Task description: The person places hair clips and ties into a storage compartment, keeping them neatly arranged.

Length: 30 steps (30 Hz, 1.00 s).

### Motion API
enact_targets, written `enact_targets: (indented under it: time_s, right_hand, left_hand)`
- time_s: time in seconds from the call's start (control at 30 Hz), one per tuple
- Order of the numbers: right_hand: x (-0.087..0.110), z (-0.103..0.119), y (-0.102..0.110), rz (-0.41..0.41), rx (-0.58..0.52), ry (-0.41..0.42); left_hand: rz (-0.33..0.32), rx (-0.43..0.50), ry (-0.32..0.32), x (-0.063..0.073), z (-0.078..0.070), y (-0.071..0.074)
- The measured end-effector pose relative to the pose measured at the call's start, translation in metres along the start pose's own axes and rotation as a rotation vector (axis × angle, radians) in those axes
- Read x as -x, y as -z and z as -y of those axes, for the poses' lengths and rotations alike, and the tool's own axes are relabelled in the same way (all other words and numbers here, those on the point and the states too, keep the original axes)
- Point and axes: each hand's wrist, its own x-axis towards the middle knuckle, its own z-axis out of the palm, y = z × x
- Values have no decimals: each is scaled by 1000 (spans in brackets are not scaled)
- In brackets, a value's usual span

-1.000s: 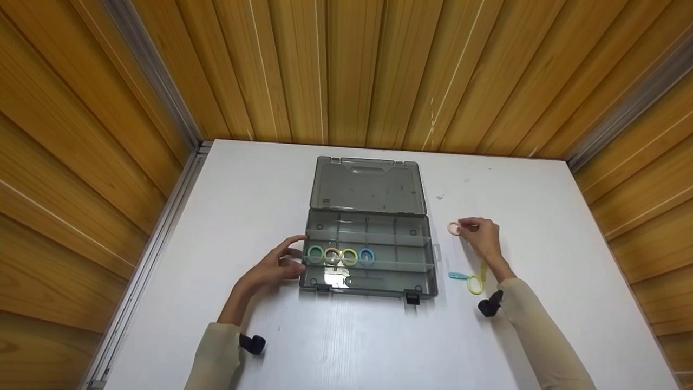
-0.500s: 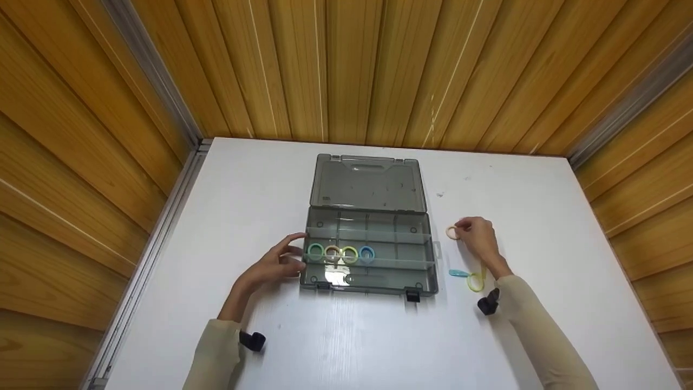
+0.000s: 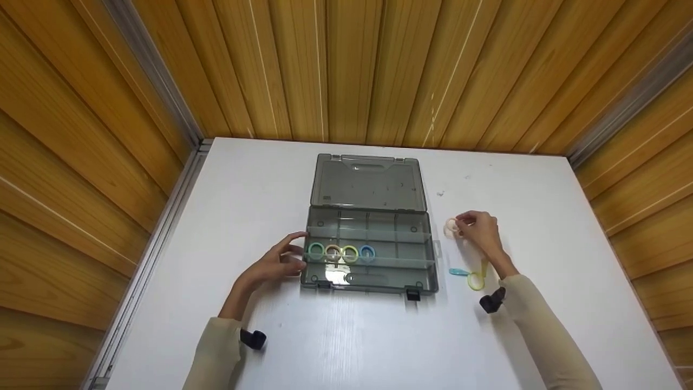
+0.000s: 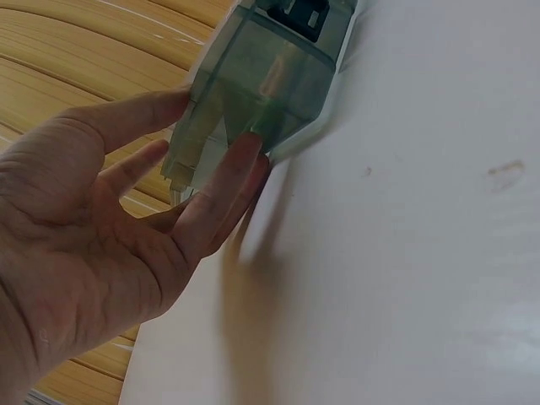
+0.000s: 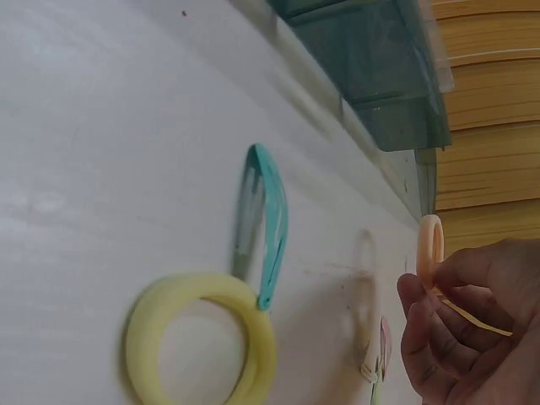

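Note:
Inside the open grey translucent box (image 3: 379, 279), a row of hair ties sits in the middle compartment: a green hair tie (image 3: 309, 252), a peach-brown one, a yellow one and a blue hair tie (image 3: 373, 252). My left hand (image 3: 273, 264) touches the box's left side wall with spread fingers (image 4: 221, 190). To the right of the box, my right hand (image 3: 483, 234) pinches a pale peach hair tie (image 5: 423, 249) between thumb and fingers, above the table. Nearer me lie a turquoise snap hair clip (image 5: 274, 224) and a light yellow hair tie (image 5: 145, 346).
The box lid (image 3: 371, 187) lies folded back behind it on the white table (image 3: 335, 346). Beyond the table stand wood-panelled walls (image 3: 346, 70). A small pink item (image 5: 386, 346) lies under the right hand, and a yellow strip-like thing (image 3: 484, 266) beside the clip.
The right hand stays right of the box with the peach hair tie, shifting only slightly; the hair tie looks blurred now. The left hand has kept its place at the box.

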Motion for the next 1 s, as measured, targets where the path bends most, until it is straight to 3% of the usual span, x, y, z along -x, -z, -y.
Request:
enact_targets:
  time_s: [0.2, 0.33, 0.5, 0.77, 1.0]
  right_hand:
    - [5, 14, 4, 43, -161, 5]
    - [10, 36, 8, 81, -234, 14]
    - [10, 46, 0, 103, -249, 31]
    - [30, 97, 4, 191, -295, 88]
    - [39, 113, -3, 268, -288, 78]
  left_hand:
    - [-13, -9, 17, 0, -1, -1]
    - [-30, -12, 34, 0, 0, -1]
    - [-27, -14, 30, -1, 2, -1]
    - [-30, 3, 35, 0, 1, -1]
    - [-25, 17, 22, 0, 2, -1]
